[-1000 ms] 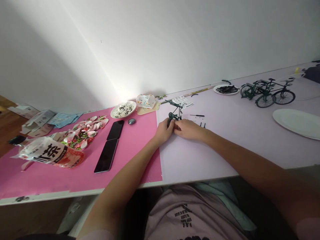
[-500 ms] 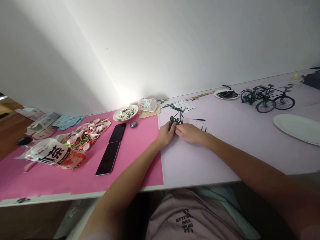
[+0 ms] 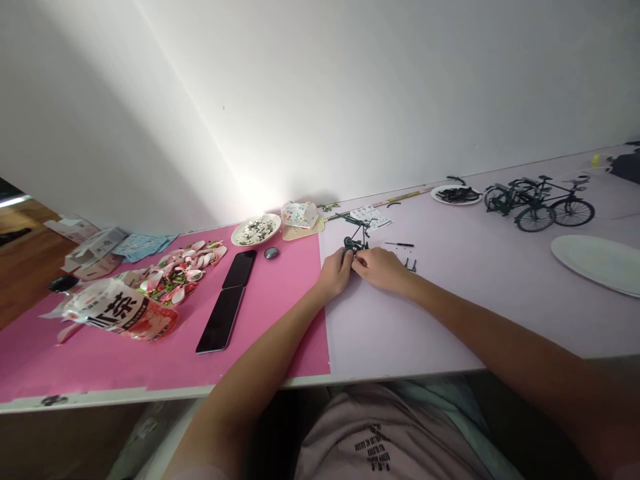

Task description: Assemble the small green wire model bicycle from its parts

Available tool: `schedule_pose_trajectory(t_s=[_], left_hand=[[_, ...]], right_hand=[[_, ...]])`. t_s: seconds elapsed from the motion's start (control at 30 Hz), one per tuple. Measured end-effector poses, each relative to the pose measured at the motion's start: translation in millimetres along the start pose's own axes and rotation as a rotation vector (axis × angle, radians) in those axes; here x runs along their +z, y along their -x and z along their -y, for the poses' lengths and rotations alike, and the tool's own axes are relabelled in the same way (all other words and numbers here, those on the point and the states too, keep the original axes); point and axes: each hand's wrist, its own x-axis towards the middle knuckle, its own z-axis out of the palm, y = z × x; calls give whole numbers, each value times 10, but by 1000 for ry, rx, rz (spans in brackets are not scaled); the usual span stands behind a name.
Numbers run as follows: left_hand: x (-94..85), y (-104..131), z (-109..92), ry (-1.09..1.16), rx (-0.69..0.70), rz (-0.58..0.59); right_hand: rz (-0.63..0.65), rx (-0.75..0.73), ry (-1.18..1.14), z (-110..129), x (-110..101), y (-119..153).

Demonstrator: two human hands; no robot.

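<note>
A dark green model bicycle [image 3: 356,237] is held between both hands over the lilac half of the table. My left hand [image 3: 336,272] is closed on its near end from the left, thumb on top. From the right, my right hand [image 3: 376,265] pinches at the same end, its fingertips close to the left thumb. Whatever small part may be between those fingertips is hidden. A small dark screwdriver [image 3: 399,244] and two little dark parts [image 3: 410,265] lie just right of my right hand. Behind the bicycle is a printed instruction sheet [image 3: 371,217].
Assembled model bicycles [image 3: 543,203] stand at right, near a plate of dark parts [image 3: 456,195] and a white plate [image 3: 597,261]. On the pink side are two dark phone-like slabs [image 3: 221,320], a bowl of small pieces [image 3: 257,231], pink-and-white pieces [image 3: 185,270] and a plastic bag [image 3: 123,310].
The whole view has shifted slightly. My right fingers have bent more at the bicycle's near end, while my left hand keeps its grip.
</note>
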Motion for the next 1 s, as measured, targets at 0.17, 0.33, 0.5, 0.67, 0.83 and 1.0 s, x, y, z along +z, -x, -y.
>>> schedule_pose_trajectory(t_s=[0.17, 0.33, 0.5, 0.67, 0.83, 1.0], left_hand=[[3, 6, -9, 10, -3, 4], [15, -2, 27, 2, -2, 0], [15, -4, 36, -9, 1, 11], [15, -7, 36, -19, 6, 14], [15, -11, 40, -27, 4, 20], [10, -11, 31, -30, -2, 21]], right_hand=[[-53, 13, -51, 10, -7, 9], [-18, -5, -66, -1, 4, 7], [-10, -12, -64, -18, 19, 1], [-7, -9, -40, -14, 6, 6], [-5, -24, -40, -9, -4, 15], [-6, -28, -46, -12, 4, 14]])
